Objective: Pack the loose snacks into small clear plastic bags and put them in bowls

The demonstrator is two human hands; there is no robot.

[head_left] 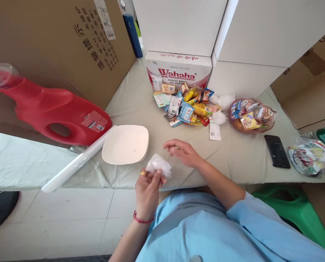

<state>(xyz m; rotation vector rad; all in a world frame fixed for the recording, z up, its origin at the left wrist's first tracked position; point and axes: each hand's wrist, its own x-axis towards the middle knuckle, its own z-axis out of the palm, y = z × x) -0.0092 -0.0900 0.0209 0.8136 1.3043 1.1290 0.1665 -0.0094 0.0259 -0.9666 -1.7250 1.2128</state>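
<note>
A crumpled, whitish, partly see-through wad (159, 164), of thin plastic or tissue, is pinched between the thumb and fingers of my left hand (148, 183). Just to its right, my right hand (184, 152) hovers above the table with loosely bent fingers and nothing visible in them. A shallow white bowl (125, 143) stands left of both hands, with no food in it. Beyond my right hand lies a pile of wrapped snacks (187, 105). More crumpled white pieces (219, 117) rest at the pile's right side, next to a white packet (215, 131).
A brown bowl of snacks (252, 115), a black phone (277, 151) and a colourful plastic bag (305, 156) are on the right. At left are a red jug (61, 109) and a clear-white roll (76, 163). Boxes, including a Wahaha carton (179, 69), line the back.
</note>
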